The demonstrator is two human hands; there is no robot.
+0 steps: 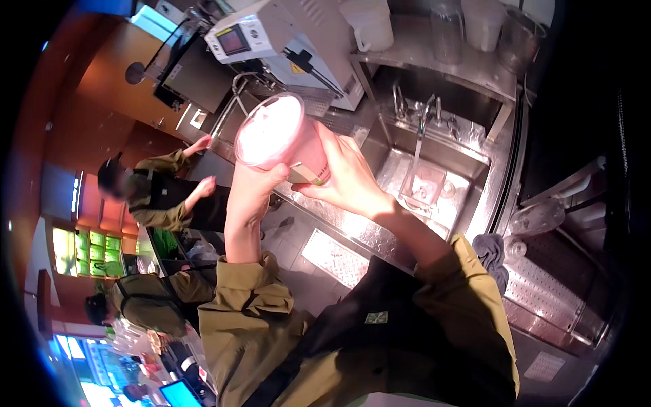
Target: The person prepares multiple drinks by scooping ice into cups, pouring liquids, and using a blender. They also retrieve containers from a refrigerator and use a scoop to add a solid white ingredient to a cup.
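Note:
A clear plastic cup of pink drink with a pale, foamy-looking top is held up in both hands, tilted, its round rim towards the upper left. My left hand grips it from below and the near side, with the thumb over the wall by a label that bears writing. Around the base and right side of the cup wraps my right hand. The far fingers of both hands are partly hidden behind the cup.
Water runs from a faucet into a clear container in the steel sink. A machine with a display and plastic pitchers stand beyond. A grey cloth hangs at right. Two co-workers are at left.

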